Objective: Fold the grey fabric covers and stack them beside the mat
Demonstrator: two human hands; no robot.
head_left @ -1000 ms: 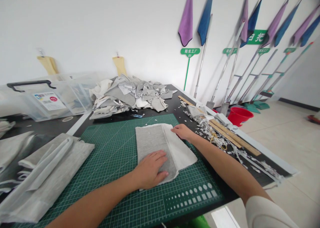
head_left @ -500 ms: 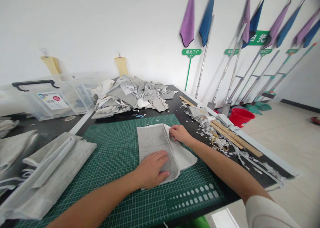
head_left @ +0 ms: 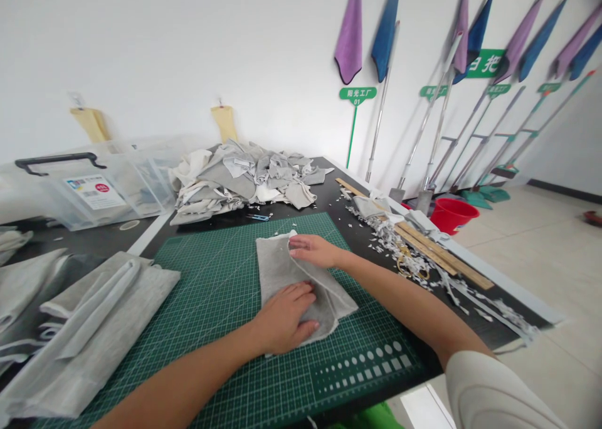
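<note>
Grey jersey fabric piece lies folded on green cutting mat; left hand spread flat, pinning it steady, while right hand rests open on top, fingers extended, no pinch.

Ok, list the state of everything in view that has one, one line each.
cutting mat, lying flat
grey fabric, folded over, on the mat
left hand, open, pressing flat on the fabric
right hand, open, resting on the fabric's fold
folded stack, lying flat
fabric pile, heaped and crumpled
plastic bin, clear, fabric visible inside
red bucket, upright
</note>
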